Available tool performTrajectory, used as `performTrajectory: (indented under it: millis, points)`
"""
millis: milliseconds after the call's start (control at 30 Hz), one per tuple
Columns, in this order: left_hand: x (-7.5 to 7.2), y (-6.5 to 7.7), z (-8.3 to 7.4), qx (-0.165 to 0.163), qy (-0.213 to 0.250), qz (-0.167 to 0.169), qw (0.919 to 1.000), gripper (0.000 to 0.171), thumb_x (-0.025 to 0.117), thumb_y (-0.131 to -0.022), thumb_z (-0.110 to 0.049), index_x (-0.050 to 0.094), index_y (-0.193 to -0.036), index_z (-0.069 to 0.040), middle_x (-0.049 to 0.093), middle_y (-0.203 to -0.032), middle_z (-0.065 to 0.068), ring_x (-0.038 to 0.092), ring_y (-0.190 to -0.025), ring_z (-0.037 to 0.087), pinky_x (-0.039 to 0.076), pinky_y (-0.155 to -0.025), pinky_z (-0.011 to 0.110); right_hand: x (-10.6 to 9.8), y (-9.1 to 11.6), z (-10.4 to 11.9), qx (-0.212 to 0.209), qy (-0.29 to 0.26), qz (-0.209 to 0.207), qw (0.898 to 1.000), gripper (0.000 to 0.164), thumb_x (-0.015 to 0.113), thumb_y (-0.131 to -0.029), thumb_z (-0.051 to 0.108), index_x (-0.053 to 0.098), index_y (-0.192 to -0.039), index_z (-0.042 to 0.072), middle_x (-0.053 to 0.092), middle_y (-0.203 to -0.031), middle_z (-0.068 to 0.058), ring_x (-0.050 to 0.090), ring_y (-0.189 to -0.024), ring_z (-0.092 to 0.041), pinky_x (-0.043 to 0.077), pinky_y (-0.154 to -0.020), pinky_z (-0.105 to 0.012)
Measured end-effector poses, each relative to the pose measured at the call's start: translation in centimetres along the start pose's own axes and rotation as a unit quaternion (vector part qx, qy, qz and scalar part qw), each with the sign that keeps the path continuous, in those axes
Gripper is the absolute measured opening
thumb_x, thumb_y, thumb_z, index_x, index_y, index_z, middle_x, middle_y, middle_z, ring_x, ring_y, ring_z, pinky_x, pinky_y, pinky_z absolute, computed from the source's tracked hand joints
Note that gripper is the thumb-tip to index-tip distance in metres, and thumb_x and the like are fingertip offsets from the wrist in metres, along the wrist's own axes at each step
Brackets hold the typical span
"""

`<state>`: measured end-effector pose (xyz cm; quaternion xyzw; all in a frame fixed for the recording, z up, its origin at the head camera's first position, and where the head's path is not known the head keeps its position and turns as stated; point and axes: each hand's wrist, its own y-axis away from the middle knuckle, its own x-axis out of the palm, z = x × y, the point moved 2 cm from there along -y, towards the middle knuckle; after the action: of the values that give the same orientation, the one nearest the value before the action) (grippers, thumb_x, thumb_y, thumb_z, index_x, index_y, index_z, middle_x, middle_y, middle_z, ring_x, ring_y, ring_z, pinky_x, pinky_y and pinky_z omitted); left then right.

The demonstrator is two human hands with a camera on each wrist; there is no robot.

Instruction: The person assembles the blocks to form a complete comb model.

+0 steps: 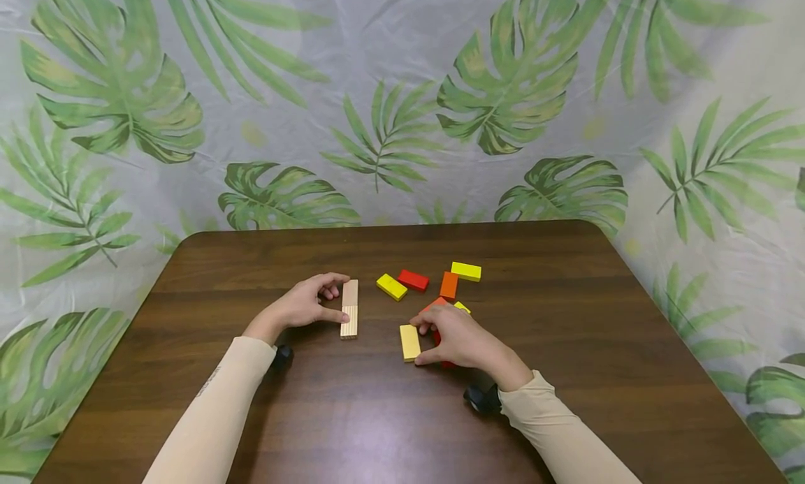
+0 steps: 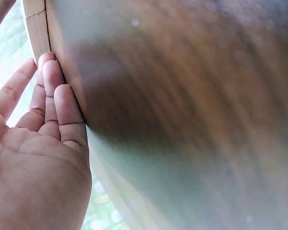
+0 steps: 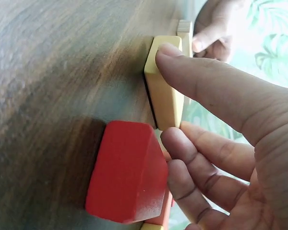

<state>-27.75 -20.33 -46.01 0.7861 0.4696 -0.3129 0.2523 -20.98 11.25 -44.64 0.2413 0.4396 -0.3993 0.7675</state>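
Note:
Two plain wooden blocks (image 1: 349, 309) lie end to end in a short line on the table. My left hand (image 1: 307, 302) rests at their left side, index fingertip at the far end and thumb against the nearer block; its other fingers lie loosely bent by the tabletop in the left wrist view. My right hand (image 1: 462, 336) pinches a pale yellow block (image 1: 410, 343) lengthwise, thumb at its near end and fingers at its far end. Beside it, a red block (image 3: 125, 172) sits close under the right fingers, mostly hidden by the hand in the head view.
Past the right hand lie loose blocks: a yellow block (image 1: 392, 287), a red block (image 1: 413, 280), an orange block (image 1: 449, 285) and another yellow block (image 1: 466, 272). More blocks are partly covered by the right hand. A leaf-patterned cloth (image 1: 390, 121) hangs behind the brown table (image 1: 302, 414).

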Motion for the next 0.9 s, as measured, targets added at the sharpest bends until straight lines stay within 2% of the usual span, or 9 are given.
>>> performTrajectory:
  millis: [367, 700, 900]
  points:
    - [0.0, 0.1, -0.1, -0.002, 0.01, 0.002, 0.9999, 0.076, 0.092, -0.088, -0.033, 0.057, -0.151, -0.009, 0.062, -0.116, 0.009, 0.056, -0.108, 0.025, 0.045, -0.093, 0.037, 0.2, -0.2, 0.2, -0.013, -0.001, -0.014, 1.0, 0.052, 0.098, -0.077, 0.035, 0.077, -0.119, 0.012, 0.069, -0.098, 0.005, 0.058, -0.099, -0.014, 0.05, -0.094, -0.037]
    - [0.0, 0.0, -0.1, -0.005, 0.009, -0.001, 0.9999, 0.076, 0.093, -0.087, -0.032, 0.058, -0.15, -0.01, 0.061, -0.114, 0.008, 0.055, -0.107, 0.024, 0.045, -0.092, 0.038, 0.3, -0.8, 1.7, -0.015, -0.001, -0.027, 1.0, 0.054, 0.097, -0.078, 0.036, 0.077, -0.12, 0.011, 0.072, -0.103, 0.003, 0.06, -0.1, -0.017, 0.046, -0.1, -0.042]
    - [0.0, 0.1, -0.1, -0.009, 0.008, 0.001, 0.9999, 0.076, 0.092, -0.088, -0.033, 0.057, -0.151, -0.011, 0.061, -0.115, 0.008, 0.055, -0.108, 0.024, 0.045, -0.093, 0.038, 0.8, -1.2, 2.6, -0.016, -0.01, -0.028, 0.999, 0.055, 0.097, -0.078, 0.036, 0.077, -0.122, 0.01, 0.072, -0.103, 0.002, 0.063, -0.099, -0.016, 0.051, -0.095, -0.038]
